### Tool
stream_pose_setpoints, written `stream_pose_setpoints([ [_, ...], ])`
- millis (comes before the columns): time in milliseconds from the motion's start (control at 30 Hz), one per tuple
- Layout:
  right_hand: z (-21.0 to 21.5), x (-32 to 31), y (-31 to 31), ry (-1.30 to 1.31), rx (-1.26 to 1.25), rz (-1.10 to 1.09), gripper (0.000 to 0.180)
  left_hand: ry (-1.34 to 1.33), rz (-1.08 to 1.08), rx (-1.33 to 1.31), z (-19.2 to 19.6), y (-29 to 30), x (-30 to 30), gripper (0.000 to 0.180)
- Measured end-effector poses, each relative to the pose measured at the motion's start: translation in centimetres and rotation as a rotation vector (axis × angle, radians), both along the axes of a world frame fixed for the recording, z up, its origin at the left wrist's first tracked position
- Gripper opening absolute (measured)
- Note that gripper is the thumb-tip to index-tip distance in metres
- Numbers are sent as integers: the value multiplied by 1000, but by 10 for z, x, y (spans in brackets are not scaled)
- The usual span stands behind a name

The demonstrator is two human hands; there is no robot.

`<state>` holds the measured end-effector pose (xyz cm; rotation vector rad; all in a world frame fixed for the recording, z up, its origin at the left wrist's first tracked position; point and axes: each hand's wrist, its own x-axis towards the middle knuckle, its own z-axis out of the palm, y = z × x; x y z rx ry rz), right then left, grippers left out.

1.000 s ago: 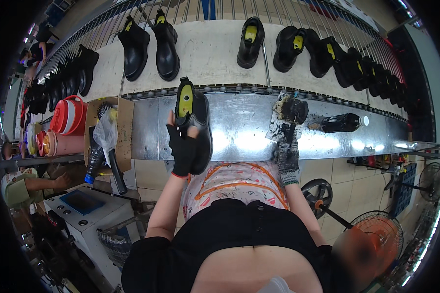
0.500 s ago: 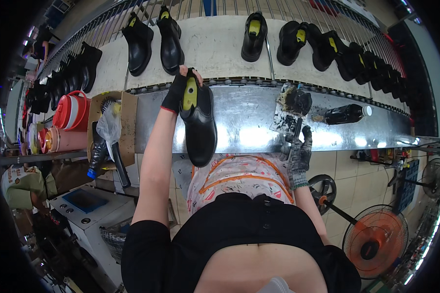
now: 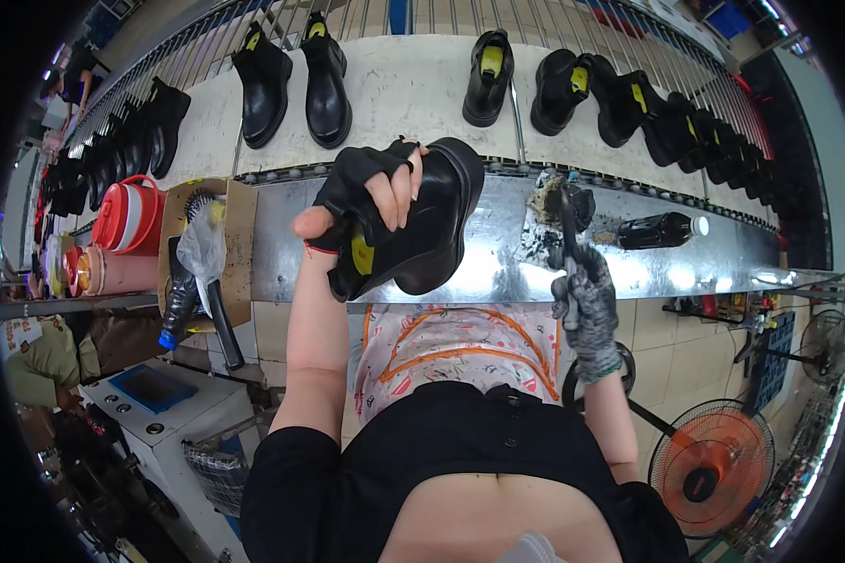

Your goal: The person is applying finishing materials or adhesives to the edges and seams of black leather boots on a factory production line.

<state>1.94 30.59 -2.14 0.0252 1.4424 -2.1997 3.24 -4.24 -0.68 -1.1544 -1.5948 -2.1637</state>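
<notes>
Boot [image 3: 429, 249] black, lining [image 3: 362, 255] yellow; patterned cloth [image 3: 453, 334] pale, trim [image 3: 465, 350] orange.

The boot [image 3: 438, 211] in the left hand [image 3: 366, 188] is turned around now: its open top, once far, points near left.

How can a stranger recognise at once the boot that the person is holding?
Find the long metal bench crossing the picture. Over its left half, a left hand in a black fingerless glove grips a glossy black boot. Unlike the boots standing on the pale surface beyond, this one is tilted and held.
</notes>
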Motion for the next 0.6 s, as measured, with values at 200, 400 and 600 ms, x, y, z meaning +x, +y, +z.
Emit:
stream_pose_setpoints([
  [200,78,-22,-11,824,688,475,50,32,15,5,16,23,-5,90],
  [400,107,-25,-29,1235,791,721,51,-12,36,4,16,26,-1,89],
  [600,107,-29,-34,1307,777,755,55,-17,5,28,16,26,-1,88],
])
